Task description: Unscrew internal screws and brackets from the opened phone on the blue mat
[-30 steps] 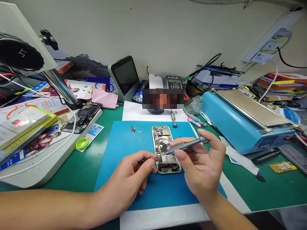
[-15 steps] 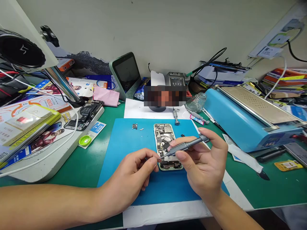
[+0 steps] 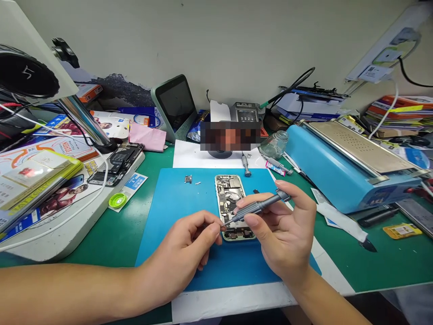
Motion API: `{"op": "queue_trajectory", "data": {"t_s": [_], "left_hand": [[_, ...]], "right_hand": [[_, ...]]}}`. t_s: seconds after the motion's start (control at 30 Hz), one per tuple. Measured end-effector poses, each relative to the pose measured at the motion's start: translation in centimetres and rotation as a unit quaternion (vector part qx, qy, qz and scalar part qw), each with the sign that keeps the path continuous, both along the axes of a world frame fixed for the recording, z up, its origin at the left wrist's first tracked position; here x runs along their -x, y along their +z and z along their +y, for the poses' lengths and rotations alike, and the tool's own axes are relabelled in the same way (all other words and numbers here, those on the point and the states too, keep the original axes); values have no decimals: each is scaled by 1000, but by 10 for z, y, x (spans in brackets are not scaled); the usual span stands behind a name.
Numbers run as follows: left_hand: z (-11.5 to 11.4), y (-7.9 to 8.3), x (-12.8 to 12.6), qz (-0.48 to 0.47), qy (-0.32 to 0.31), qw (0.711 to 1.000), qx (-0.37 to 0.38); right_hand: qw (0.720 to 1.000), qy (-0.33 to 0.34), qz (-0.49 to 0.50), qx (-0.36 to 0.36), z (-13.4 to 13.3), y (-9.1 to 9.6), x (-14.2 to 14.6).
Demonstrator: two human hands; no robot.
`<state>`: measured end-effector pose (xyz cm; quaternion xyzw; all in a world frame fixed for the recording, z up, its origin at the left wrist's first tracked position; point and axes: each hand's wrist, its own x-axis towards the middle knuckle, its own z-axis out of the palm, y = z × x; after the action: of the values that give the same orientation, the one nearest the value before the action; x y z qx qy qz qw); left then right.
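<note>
Head: components inside phone housing

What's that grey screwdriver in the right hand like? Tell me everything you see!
The screwdriver is slim and grey and looks like metal. It has a ridged handle, a thin shaft and a wider cap. It slants over the open phone, cap end raised, shaft pointing down toward the left hand. The right hand holds it, thumb against the handle. Whether its tip touches the left fingertips is too small to tell.
</note>
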<state>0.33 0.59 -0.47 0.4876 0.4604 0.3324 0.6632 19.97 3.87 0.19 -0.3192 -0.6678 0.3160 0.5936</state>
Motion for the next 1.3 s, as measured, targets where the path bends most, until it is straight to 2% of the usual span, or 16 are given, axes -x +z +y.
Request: {"op": "queue_trajectory", "data": {"t_s": [1.3], "left_hand": [[-1, -1, 0, -3, -8, 1000, -6]], "right_hand": [[1000, -5, 1, 10, 0, -1, 0]]}}
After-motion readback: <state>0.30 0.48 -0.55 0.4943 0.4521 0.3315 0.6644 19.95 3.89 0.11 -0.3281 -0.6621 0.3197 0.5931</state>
